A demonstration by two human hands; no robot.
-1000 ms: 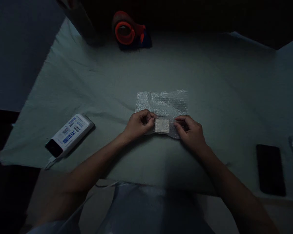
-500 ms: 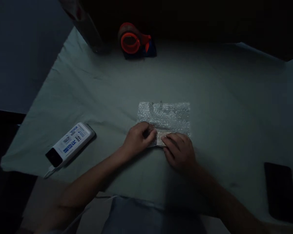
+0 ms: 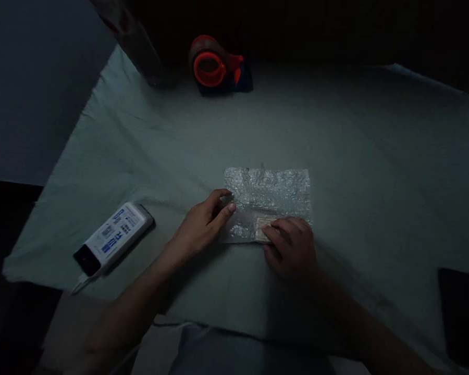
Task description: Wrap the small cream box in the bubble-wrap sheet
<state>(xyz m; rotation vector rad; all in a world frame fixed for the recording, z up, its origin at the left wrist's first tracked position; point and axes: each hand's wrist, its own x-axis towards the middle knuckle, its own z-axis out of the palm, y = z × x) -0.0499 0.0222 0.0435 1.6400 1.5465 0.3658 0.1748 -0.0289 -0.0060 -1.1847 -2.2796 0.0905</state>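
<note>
A sheet of bubble wrap [image 3: 271, 187] lies on the cloth-covered table, its near part flatter or folded. On its near edge rests a small pale rectangular block [image 3: 261, 229], whose kind I cannot make out in the dim light. My right hand [image 3: 291, 247] has its fingers curled over the block and hides its right side. At the left edge of the wrap is my left hand [image 3: 203, 224], open, thumb and forefinger apart, with the fingertips close to or touching the plastic.
A white power bank [image 3: 115, 234] with blue print and a cable lies at the left. An orange tape dispenser [image 3: 214, 67] stands at the back. A dark flat object [image 3: 463, 317], like a phone, is at the right edge. Pale green cloth [image 3: 172, 140] covers the table.
My left hand has drawn back left from the block and its fingers have spread, uncovering the wrap's near left part. My right hand stays on the block. The view has shifted slightly.
</note>
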